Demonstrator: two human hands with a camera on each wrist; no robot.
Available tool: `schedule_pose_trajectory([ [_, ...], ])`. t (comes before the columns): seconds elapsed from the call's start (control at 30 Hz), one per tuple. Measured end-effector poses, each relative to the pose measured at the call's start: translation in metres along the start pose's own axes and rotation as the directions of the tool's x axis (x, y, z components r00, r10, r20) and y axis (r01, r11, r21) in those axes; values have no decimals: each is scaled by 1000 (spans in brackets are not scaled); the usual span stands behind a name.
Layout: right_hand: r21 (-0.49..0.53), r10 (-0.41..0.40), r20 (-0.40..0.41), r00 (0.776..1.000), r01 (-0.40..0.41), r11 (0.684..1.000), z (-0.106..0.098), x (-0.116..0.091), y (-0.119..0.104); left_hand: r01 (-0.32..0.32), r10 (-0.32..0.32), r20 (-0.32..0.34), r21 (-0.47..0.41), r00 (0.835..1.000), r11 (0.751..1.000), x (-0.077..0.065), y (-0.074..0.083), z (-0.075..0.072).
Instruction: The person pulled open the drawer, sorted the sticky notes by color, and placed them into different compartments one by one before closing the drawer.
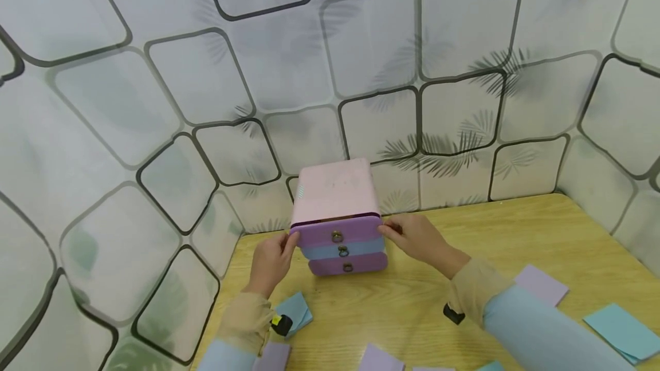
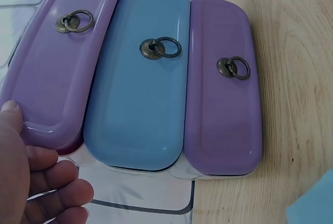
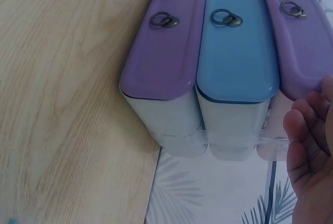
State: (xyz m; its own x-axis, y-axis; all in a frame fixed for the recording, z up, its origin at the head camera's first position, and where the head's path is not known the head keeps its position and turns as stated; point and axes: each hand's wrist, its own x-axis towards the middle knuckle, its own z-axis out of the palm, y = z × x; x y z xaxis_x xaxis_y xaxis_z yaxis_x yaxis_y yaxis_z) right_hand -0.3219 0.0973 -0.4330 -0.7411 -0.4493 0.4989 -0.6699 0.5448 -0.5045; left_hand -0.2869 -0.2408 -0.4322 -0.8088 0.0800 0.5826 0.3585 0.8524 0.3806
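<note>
Bearing three stacked drawers, the pink-topped cabinet (image 1: 335,188) stands on the wooden table (image 1: 490,233). The purple top drawer (image 1: 314,235) forms the uppermost front of the cabinet; a dark gap shows between its upper edge and the pink top. Beneath it on the cabinet lie the blue middle drawer (image 1: 314,252) and, lowest, the purple bottom drawer (image 1: 325,268), each front fitted with a dark metal ring pull.

At the cabinet's left side, the left hand (image 1: 270,262) pinches the end of the top drawer, thumb on the front face and index finger at the edge, the remaining fingers loosely bent. At the cabinet's right side, the right hand (image 1: 417,236) grips the opposite end of the same drawer between thumb and fingers.

In front of the cabinet, slightly to its left, lies a folded blue sheet (image 1: 301,308), with a lilac sheet (image 1: 274,356) nearer the wearer. A second lilac sheet (image 1: 380,359) lies well in front of the cabinet. Well to the cabinet's right are another lilac sheet (image 1: 541,284) and, farther out, a folded turquoise sheet (image 1: 621,331). Behind the cabinet rises a pale wall (image 1: 371,44) patterned with rounded outlines and fronds.
</note>
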Motion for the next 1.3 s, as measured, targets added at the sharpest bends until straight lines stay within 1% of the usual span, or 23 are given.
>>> schedule_pose_trajectory([
  [0.1, -17, 10, -4, 1000, -10, 1000, 1, 2, 1, -7, 7, 10, 8, 1000, 1000, 3, -1, 0],
  [0.37, -8, 31, -13, 999, -31, 999, 3, 7, 3, -17, 15, 36, 46, 999, 999, 8, -6, 0],
  [0.53, -8, 50, -13, 999, -50, 999, 3, 9, 3, -30, 28, 44, 45, 999, 999, 9, -6, -1],
  [0.67, -15, 66, -11, 998, -66, 998, 3, 10, 4, -26, 24, 57, 46, 998, 999, 11, -4, -2],
  [0.87, -15, 69, -15, 997, -69, 997, 3, 10, 5, -32, 27, 65, 71, 998, 997, 14, -5, -1],
  [1.0, -10, 86, -13, 996, -86, 996, 3, 10, 5, -29, 23, 71, 89, 997, 996, 16, -6, 0],
  [1.1, -4, 113, -1, 994, -113, 994, 3, 11, 4, -22, 15, 75, 98, 997, 995, 16, -6, 1],
  [1.3, -6, 151, 14, 988, -151, 989, 1, 12, 2, 1, -9, 95, 88, 995, 996, 16, -6, 2],
])
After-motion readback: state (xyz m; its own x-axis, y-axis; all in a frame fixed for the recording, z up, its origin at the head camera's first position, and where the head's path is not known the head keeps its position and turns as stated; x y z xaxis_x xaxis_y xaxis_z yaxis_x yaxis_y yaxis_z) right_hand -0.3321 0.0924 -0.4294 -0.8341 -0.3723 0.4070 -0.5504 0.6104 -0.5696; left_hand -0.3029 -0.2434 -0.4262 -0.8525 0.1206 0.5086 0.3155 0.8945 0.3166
